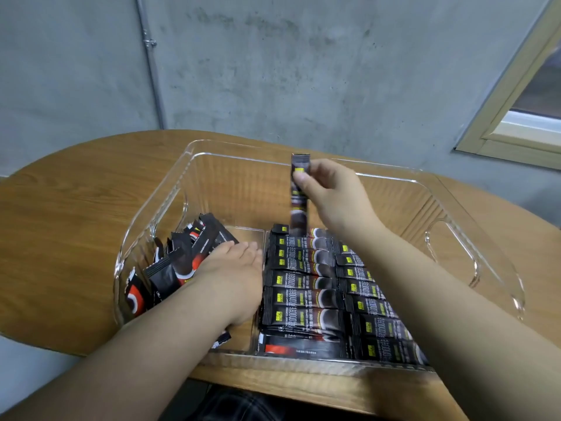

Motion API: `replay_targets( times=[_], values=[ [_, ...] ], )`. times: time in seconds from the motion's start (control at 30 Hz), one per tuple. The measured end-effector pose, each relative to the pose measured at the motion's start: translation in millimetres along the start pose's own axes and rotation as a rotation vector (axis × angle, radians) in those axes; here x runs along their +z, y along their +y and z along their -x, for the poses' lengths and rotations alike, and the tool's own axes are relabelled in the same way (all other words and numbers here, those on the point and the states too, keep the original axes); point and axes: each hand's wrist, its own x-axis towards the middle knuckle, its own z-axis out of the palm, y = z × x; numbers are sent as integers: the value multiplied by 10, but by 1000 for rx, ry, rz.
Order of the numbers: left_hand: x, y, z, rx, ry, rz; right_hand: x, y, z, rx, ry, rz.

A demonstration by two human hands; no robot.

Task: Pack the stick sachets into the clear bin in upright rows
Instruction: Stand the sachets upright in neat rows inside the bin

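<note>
Wooden table [76,214]; right hand [331,196] pinching sachet [300,189]

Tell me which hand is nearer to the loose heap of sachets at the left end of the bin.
Left. The left hand rests right on the loose heap of sachets. The right hand is farther right and higher, pinching one upright sachet above the packed rows.

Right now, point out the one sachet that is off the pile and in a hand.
The sachet pinched upright in the right hand, above the far end of the packed rows; all others lie in the clear bin.
</note>
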Motion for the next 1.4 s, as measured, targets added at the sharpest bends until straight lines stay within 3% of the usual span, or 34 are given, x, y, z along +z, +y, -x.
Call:
replay_targets(
  times=[0.1,0.27,0.53,0.77,1.07,1.4],
  values=[
    [10,-3,-2,2,6,0,-252,33,256,56,-34,173],
    [21,-6,0,5,16,-3,-376,13,677,181,-379,306],
    [24,7,-10,-7,14,-17,-136,-74,940,148,-653,460],
    [38,4,-16,-7,14,-17,11,-55,968,116,-721,524],
    [28,12,-25,-13,7,-13,-175,-15,930,150,-591,568],
    [34,0,-23,-4,14,-1,-211,30,986,197,-680,626]
  ],
)
